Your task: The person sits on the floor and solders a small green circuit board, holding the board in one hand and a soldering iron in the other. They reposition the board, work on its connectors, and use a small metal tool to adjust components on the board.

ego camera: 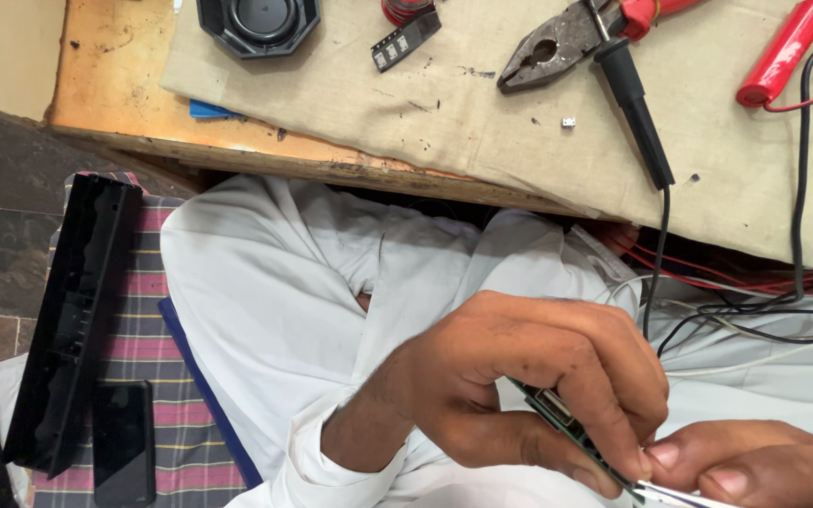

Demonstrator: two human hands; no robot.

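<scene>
circuit board: mostly hidden by fingers | right hand: cut off at edge | pliers: handles perhaps cropped

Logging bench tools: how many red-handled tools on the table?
2: pliers at top centre-right, jaws toward the left; a red cylindrical handle at top right, its working end out of frame. More may lie beyond the edge.

Circuit board: green, held edge-on.
Garment: white.
Seat cloth: pink-grey plaid.
Table cloth: beige, dark specks.
Pliers: grey jaws, red handles.
Soldering iron: black.
Phone: black.
</scene>
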